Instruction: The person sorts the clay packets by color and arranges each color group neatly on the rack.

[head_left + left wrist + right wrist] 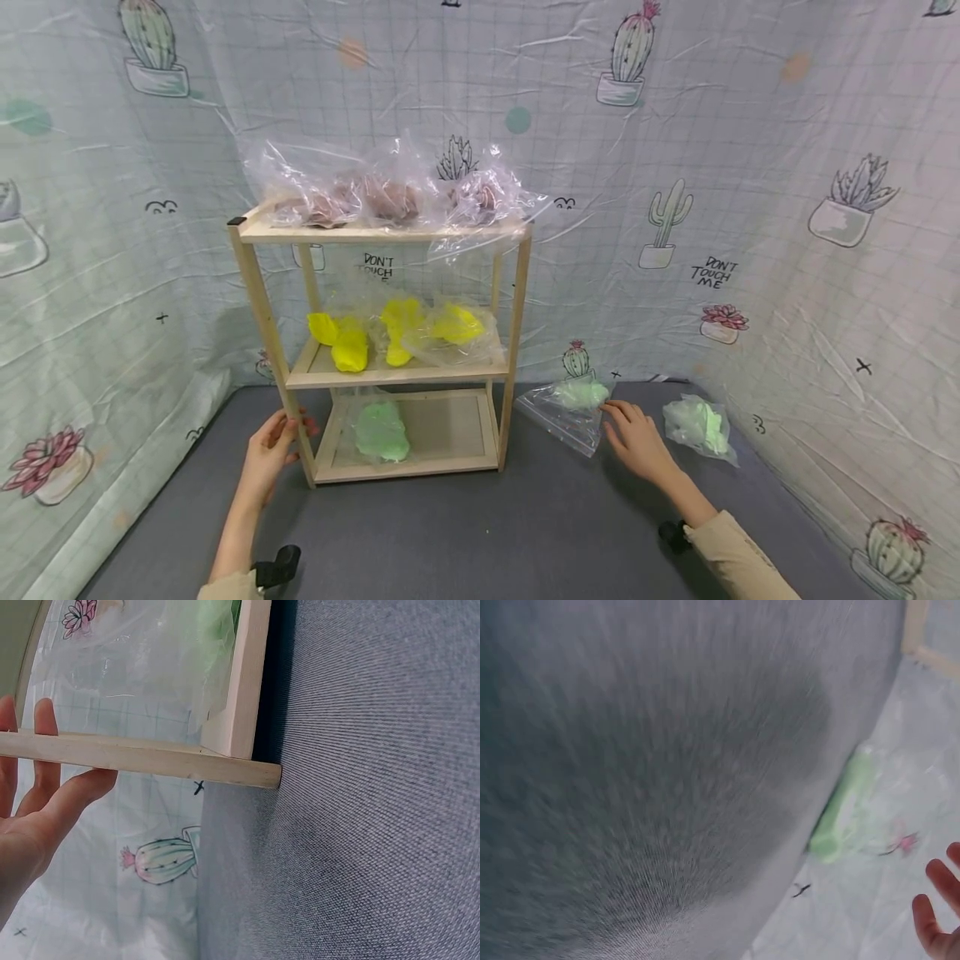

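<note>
A small three-tier wooden shelf (405, 473) stands on the grey table. My left hand (272, 443) holds its left front post, with thumb and fingers around the wood (150, 756) in the left wrist view. On the bottom tier, toward the left, sits a clear bag with a green lump (381, 433). My right hand (636, 437) reaches to the right edge of another clear bag with a pale green lump (581, 393), lying right of the shelf. In the right wrist view the fingers (924, 919) look spread and apart from that green lump (844, 810).
Several bagged yellow lumps (350, 346) rest on the middle tier. Bagged brownish lumps (390, 198) line the top tier, their plastic overhanging its front. A further bagged green lump (705, 425) lies at the far right. Cactus-print sheeting (795, 333) encloses the table's back and sides.
</note>
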A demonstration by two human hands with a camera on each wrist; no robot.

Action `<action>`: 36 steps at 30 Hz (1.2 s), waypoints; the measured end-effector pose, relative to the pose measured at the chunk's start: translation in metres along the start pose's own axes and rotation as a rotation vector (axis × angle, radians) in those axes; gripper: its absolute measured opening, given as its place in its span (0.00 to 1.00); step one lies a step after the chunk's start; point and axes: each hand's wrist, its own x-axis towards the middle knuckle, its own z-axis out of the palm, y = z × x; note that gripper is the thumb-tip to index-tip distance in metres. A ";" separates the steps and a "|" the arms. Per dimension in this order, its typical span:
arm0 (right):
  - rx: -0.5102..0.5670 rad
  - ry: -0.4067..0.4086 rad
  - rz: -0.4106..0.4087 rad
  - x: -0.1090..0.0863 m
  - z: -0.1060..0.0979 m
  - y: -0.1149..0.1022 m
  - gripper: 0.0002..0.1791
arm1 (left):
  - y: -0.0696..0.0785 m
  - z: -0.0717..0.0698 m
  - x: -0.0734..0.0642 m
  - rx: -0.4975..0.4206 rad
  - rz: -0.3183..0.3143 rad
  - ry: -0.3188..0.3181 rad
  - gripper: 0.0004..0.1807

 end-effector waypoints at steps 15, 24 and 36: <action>-0.010 -0.267 0.224 0.042 0.023 0.029 0.25 | 0.005 0.002 0.000 -0.005 0.007 -0.011 0.12; -0.014 -0.418 0.304 0.055 0.037 0.037 0.29 | 0.000 -0.002 -0.001 0.041 -0.012 0.005 0.17; -0.071 -0.506 0.271 0.053 0.044 0.046 0.34 | 0.000 0.000 0.000 0.028 -0.005 -0.001 0.15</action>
